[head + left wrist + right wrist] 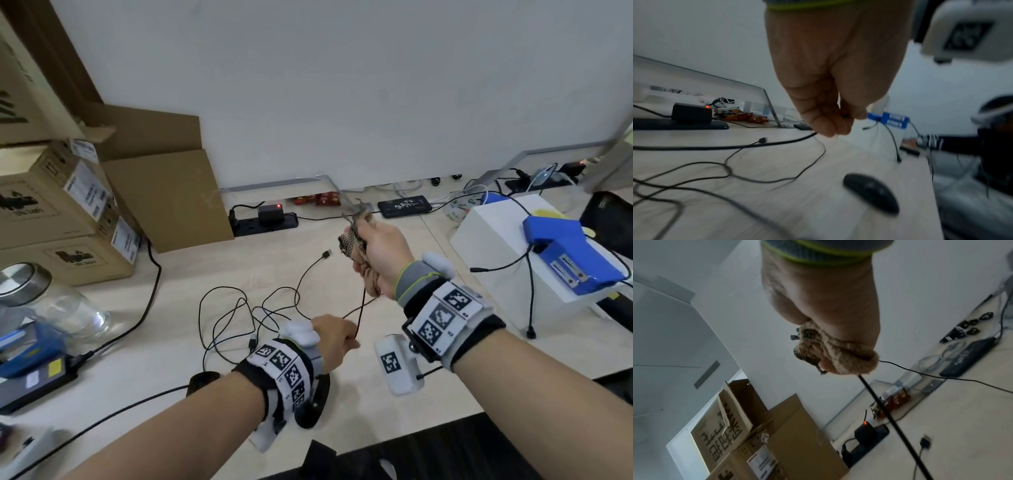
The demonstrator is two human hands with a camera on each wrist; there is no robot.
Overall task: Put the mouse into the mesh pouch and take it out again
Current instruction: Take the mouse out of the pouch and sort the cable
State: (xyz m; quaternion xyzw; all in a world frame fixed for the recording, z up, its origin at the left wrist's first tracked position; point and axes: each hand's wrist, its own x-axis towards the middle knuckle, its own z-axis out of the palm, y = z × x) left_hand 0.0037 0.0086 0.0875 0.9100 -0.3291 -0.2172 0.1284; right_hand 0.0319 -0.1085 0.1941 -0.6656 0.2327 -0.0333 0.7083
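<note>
Your right hand [380,255] is raised above the tabletop [178,346], its grip closed around the bunched mesh pouch [354,240]. At its seven o'clock, lower down, your left hand [334,337] pinches a thin dark cord [359,317] that runs up to the pouch. Loose black cables [239,308] lie tangled at the left hand's eleven o'clock.

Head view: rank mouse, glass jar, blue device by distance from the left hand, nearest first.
From the left hand:
1. Mouse, just beneath the wrist, near table edge.
2. Glass jar, lying far left.
3. Blue device, on the white box, far right.
</note>
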